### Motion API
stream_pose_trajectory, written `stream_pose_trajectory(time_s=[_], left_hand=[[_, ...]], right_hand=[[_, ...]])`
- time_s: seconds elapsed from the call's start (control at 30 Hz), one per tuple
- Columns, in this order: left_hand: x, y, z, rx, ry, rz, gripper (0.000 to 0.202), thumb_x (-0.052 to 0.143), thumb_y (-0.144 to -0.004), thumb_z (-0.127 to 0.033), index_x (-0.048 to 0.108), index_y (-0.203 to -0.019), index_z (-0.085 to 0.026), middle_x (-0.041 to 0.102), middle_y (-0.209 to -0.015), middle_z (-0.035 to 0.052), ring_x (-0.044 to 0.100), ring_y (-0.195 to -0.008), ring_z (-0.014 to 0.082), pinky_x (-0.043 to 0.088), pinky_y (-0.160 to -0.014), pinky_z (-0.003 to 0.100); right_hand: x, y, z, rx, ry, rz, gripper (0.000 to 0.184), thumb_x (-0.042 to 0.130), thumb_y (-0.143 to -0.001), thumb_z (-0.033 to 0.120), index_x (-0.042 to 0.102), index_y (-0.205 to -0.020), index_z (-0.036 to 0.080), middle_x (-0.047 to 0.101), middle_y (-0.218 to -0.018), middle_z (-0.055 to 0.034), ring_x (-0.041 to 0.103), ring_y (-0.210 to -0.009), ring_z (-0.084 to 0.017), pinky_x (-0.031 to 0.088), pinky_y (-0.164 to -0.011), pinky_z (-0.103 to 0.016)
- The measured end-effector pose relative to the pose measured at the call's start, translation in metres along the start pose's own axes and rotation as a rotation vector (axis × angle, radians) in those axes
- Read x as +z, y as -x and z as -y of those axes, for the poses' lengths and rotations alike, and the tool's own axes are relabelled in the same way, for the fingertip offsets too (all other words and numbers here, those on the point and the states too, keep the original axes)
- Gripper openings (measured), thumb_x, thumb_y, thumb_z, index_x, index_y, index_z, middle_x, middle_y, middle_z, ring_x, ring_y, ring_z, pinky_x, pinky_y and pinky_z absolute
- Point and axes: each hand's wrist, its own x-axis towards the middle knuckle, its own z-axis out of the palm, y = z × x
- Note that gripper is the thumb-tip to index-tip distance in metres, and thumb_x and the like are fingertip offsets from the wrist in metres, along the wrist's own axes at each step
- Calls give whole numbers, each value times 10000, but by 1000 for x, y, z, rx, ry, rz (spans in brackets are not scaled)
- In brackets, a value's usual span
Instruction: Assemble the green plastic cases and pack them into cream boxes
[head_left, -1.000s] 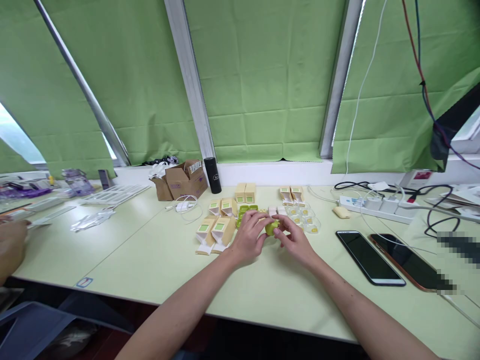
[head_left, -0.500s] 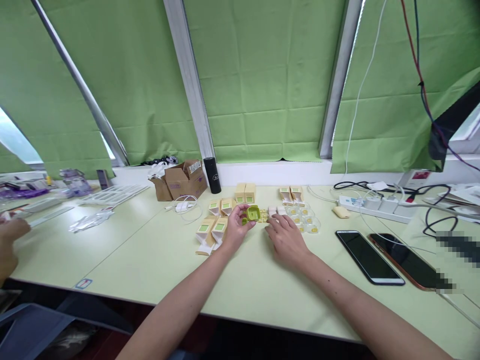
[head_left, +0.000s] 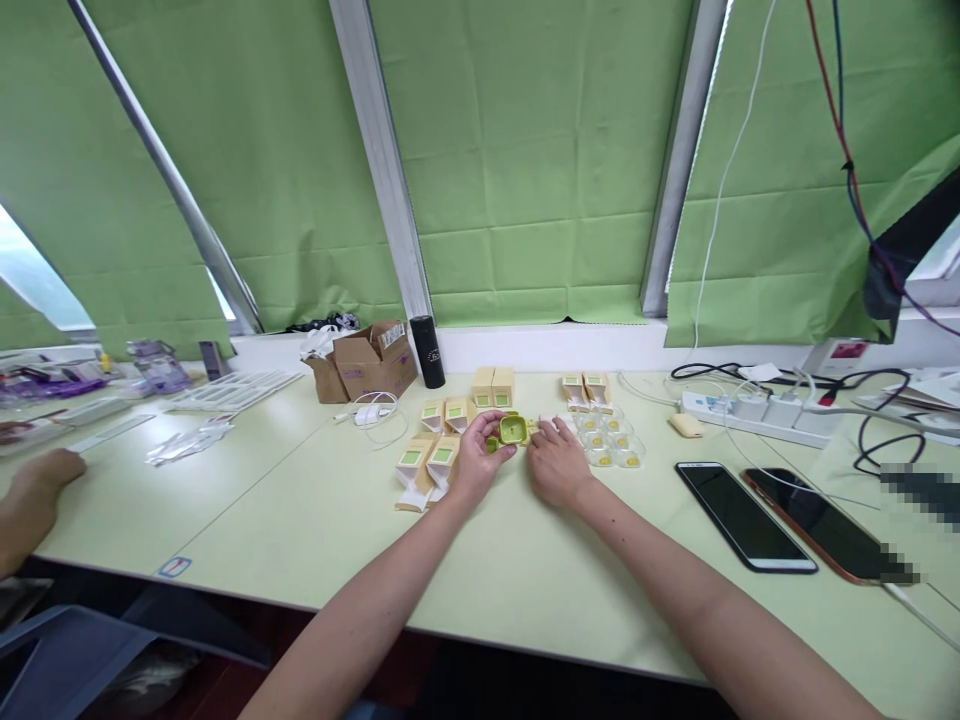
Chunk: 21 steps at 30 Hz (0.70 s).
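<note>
My left hand [head_left: 482, 458] is closed round a small yellow-green square open case [head_left: 514, 430], held just above the table with its hollow side towards me. Right beside it, my right hand [head_left: 556, 463] is lowered to the table, fingers curled down and drawn together; whatever lies under the fingertips is hidden. Small yellowish pieces [head_left: 533, 427] show between the two hands, partly covered. Clear plastic cups with yellow centres [head_left: 616, 440] sit just right of my right hand. Opened small cartons with green windows [head_left: 426, 462] stand left of my left hand.
Closed cartons [head_left: 493, 386] and two more opened cartons [head_left: 586, 391] stand further back. A brown cardboard box [head_left: 373, 365] and black cylinder [head_left: 427, 352] are behind left. Two phones [head_left: 746, 517] and a power strip [head_left: 757, 414] lie right. Another person's hand [head_left: 41, 505] rests at far left.
My right hand has moved slightly left, closer to the green case, and its fingers have curled in over the small pieces. The other person's hand has moved right along the table.
</note>
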Motion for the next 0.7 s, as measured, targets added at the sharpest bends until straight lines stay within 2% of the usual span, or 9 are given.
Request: stream_pose_trajectory(time_s=[0.2,0.3,0.4,0.5,0.6,0.7], left_hand=[[1,0,-1,10,10,-23,525,853,-708,-220,623,-1180,-194,744,-1155,99,698,-1081,237,528,-929,350],[3,0,-2,-4,17,-55,508,835,-694,-177,642,-1164,-194,746,-1154,92,691,-1091,236,514,-926,337],[5,0,-3,-13,13,-80,488,831,-687,-161,659,-1142,-194,752,-1141,88,691,-1079,238,509,-927,336],[6,0,-3,-27,14,-90,497,831,-677,-143,664,-1143,-198,756,-1149,86,694,-1089,246,510,-934,345],[8,1,-5,-33,12,-77,487,824,-687,-125,671,-1143,-201,761,-1157,83,696,-1117,250,509,-957,354],[11,2,-8,-12,16,-45,458,818,-701,-119,679,-1131,-197,768,-1191,94,699,-1132,251,508,-976,361]], right_hand=[[-6,11,0,-53,-10,-166,247,571,-921,116,801,-1008,130,780,-1050,-180,598,-1196,-340,293,-1199,-503],[-8,20,0,-64,-63,-247,184,625,-864,85,786,-910,162,781,-944,-141,642,-1036,-300,342,-1144,-482],[-4,31,1,-32,-211,-319,212,616,-803,7,740,-780,178,755,-804,-100,657,-855,-247,412,-1054,-456],[0,41,1,8,-623,-380,217,596,-836,29,731,-820,198,757,-818,-68,662,-792,-216,490,-921,-421],[-1,44,-4,130,-1237,-381,116,669,-901,215,768,-961,225,780,-930,-60,697,-825,-215,555,-762,-365],[-6,41,-13,297,-1663,-414,249,817,-835,383,807,-1031,229,773,-862,-42,674,-718,-188,577,-682,-350]])
